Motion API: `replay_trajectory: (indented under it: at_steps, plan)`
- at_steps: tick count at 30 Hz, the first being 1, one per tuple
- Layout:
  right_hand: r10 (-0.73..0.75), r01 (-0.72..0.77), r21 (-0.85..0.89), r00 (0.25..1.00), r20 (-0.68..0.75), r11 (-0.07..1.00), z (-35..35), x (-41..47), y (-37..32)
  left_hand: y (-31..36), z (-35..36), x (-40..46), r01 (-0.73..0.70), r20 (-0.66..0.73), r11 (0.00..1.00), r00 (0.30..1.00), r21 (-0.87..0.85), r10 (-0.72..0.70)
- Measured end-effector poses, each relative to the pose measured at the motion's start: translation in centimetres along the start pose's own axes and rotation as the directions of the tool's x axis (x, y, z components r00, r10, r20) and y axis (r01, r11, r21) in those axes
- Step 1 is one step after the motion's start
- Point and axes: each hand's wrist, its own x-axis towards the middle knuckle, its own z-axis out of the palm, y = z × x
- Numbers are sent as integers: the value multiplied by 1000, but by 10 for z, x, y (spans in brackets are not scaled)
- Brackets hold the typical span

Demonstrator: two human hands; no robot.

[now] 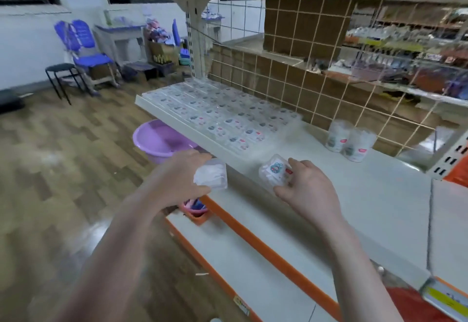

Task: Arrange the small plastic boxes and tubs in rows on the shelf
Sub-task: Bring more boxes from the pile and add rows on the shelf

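The step in hand was judged to be the placing of two more boxes at the end of the rows. A clear box (211, 175) with white contents was gripped by the left hand (182, 177), thumb below and fingers over the top, and it was held in the air just in front of the shelf's front edge. A second box (274, 171), with a round sticker on its lid, was pinched by the right hand (307, 185) between thumb and fingers; it was seen low over the front part of the shelf (354, 195), but whether it touched the surface could not be told.

The rows of boxes (215, 116) already filled the left part of the shelf (they were laid flat and close together), and two round tubs (348, 139) stood upright further back on the right, near the wire grid (304, 73).

The next move was judged to call for each box to be set flat beside the last row, its edges lined up with its neighbours. Both forearms were stretched forward, the wrists turned slightly inward toward each other.
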Motion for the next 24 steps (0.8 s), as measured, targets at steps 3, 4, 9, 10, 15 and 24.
replay_trajectory:
  at_steps: [3,4,9,10,15,24]
  plan:
    - [16,-16,0,1000,20,1000,21,53,-12,-40,-10,42,10,55,1000,998,30,-11]
    - [20,-19,-3,1000,22,1000,26,70,-16,-52,-14,55,11,60,999,998,43,-14]
    - [28,-27,-15,998,60,1000,44,146,-42,-104,-33,104,51,41,998,998,23,-52]
    - [33,-31,-27,996,78,999,48,159,-47,-114,-34,112,53,42,998,998,17,-53]
    - [84,-74,-66,981,173,995,73,216,-74,-167,-36,154,40,42,999,998,19,-40]
    - [163,-157,-52,978,132,986,148,329,-146,-292,-50,249,-131,97,991,987,1,131]
